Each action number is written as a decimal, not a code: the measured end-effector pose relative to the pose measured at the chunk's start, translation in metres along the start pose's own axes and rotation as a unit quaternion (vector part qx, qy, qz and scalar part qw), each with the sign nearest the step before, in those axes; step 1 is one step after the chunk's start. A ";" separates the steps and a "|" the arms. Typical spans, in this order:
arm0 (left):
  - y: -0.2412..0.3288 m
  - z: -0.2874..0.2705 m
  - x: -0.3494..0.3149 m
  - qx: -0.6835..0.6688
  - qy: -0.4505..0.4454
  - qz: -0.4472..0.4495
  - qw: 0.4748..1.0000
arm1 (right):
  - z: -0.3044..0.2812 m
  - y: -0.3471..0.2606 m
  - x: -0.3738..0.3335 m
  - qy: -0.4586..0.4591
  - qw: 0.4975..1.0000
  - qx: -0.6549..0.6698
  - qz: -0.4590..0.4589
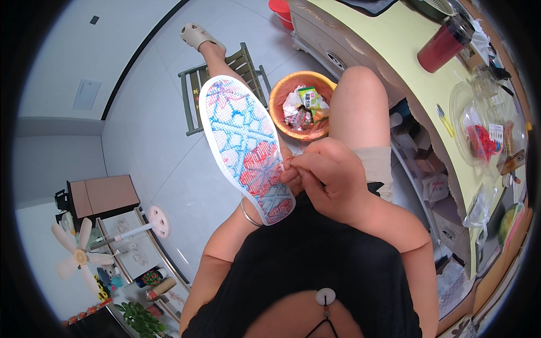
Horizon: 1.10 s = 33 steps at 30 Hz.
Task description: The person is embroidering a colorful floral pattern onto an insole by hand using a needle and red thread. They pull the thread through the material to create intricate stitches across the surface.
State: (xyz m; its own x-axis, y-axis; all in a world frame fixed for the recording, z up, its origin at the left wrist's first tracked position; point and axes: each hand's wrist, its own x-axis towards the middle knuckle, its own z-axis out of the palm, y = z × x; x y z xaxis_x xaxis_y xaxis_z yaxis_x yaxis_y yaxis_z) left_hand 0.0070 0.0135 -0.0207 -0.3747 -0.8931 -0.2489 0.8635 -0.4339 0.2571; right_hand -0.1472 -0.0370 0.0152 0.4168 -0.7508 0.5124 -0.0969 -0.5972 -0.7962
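A white shoe insole (239, 138) with blue, red and pink cross-stitching is held tilted in front of me, toe end pointing away. My left hand (289, 176) grips it from behind; most of that hand is hidden by the insole, with fingertips showing at its right edge. A silver bangle (249, 213) circles my left wrist. Close against the same edge, my right hand (331, 172) is closed in a pinch beside the left fingertips. Thin red thread (298, 151) shows around the pinching fingers. Whether a needle is between them is too small to tell.
A wooden-rimmed bin (276, 110) holding wrappers stands beyond my hands, beside a folding stool (242, 70) under my foot. Along the right runs a yellow-green tabletop (417, 93) with a dark red flask (445, 44), yellow-handled scissors (445, 121) and red thread (483, 141). A fan (81, 256) stands left.
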 end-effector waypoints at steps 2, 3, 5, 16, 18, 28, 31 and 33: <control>0.000 0.003 0.001 0.026 0.054 0.006 0.998 | 0.001 -0.001 0.000 0.013 1.000 -0.021 -0.011; -0.001 0.005 0.001 0.039 0.080 0.010 0.996 | 0.000 0.000 0.000 0.012 0.999 -0.033 -0.017; -0.001 0.011 0.001 0.063 0.098 0.019 0.993 | 0.000 0.001 0.000 0.009 0.999 -0.039 -0.016; 0.006 0.014 0.001 0.325 0.145 0.070 0.932 | -0.008 0.046 -0.027 0.019 0.902 0.295 0.315; 0.005 0.019 0.000 0.370 0.166 0.063 0.912 | -0.005 0.063 -0.040 0.048 0.880 0.319 0.349; 0.004 0.028 -0.003 0.424 0.157 0.062 0.890 | -0.001 0.073 -0.050 0.073 0.822 0.432 0.364; 0.003 0.024 -0.004 0.431 0.150 0.075 0.887 | -0.002 0.065 -0.045 0.066 0.824 0.414 0.381; 0.002 0.024 -0.005 0.457 0.149 0.092 0.872 | -0.002 0.063 -0.045 0.069 0.836 0.384 0.385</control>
State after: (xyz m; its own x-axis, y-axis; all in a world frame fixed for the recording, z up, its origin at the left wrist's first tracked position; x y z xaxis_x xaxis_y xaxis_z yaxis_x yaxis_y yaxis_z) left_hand 0.0026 0.0143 0.0039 -0.0366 -0.9460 -0.3222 0.2184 -0.3222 0.9211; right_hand -0.1742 -0.0415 -0.0570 0.3848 -0.8862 -0.2581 0.3426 0.3968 -0.8516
